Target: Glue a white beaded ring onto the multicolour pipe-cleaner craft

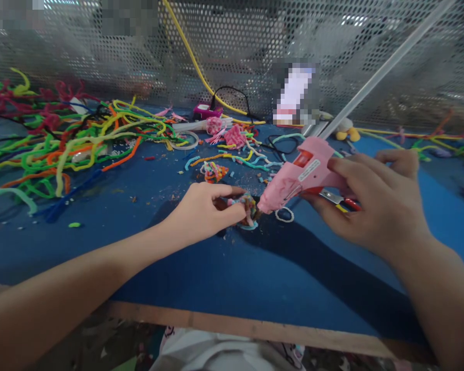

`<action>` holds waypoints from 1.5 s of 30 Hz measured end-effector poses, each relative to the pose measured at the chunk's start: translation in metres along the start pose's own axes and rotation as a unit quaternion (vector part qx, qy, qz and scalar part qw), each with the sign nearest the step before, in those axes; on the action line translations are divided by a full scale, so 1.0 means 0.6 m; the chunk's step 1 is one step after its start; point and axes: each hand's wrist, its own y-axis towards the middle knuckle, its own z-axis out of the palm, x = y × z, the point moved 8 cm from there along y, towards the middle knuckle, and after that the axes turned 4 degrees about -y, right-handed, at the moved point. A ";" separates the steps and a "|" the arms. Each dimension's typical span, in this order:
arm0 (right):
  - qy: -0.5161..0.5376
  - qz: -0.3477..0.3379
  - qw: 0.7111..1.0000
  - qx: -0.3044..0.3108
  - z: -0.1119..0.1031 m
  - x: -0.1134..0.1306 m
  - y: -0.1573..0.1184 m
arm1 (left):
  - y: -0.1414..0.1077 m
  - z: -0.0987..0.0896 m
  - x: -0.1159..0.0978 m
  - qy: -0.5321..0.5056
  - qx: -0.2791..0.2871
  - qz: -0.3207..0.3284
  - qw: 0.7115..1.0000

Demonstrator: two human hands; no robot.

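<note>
A pink glue gun (303, 172) with a long clear glue stick (386, 69) rising from its back is gripped by my right hand (371, 198). Its nozzle points down and left, at or very near a small multicoloured piece (248, 208). My left hand (201, 214) pinches that piece from the left, thumb and fingers hiding part of it. A light blue strip shows along the piece's lower edge. Just right of it lies a small pale ring (285, 214). Behind my left hand sits another small multicoloured piece (214, 171).
Tangled pipe cleaners (96, 136) cover the blue table's (201, 275) left side. Pink flower-like bundles (235, 136), a purple device (208, 111) and a lit phone (294, 93) are at the back. Red-handled cutters (351, 204) lie beside my right hand. A perforated metal panel (247, 51) stands behind.
</note>
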 end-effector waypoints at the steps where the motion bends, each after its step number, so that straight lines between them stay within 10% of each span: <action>1: -0.002 0.001 1.000 -0.002 -0.001 0.000 0.000 | 0.000 0.000 0.001 0.000 -0.001 0.000 1.000; 45: -0.042 0.032 0.992 -0.113 -0.042 -0.002 -0.010 | -0.002 0.015 0.007 -0.072 0.048 -0.043 0.995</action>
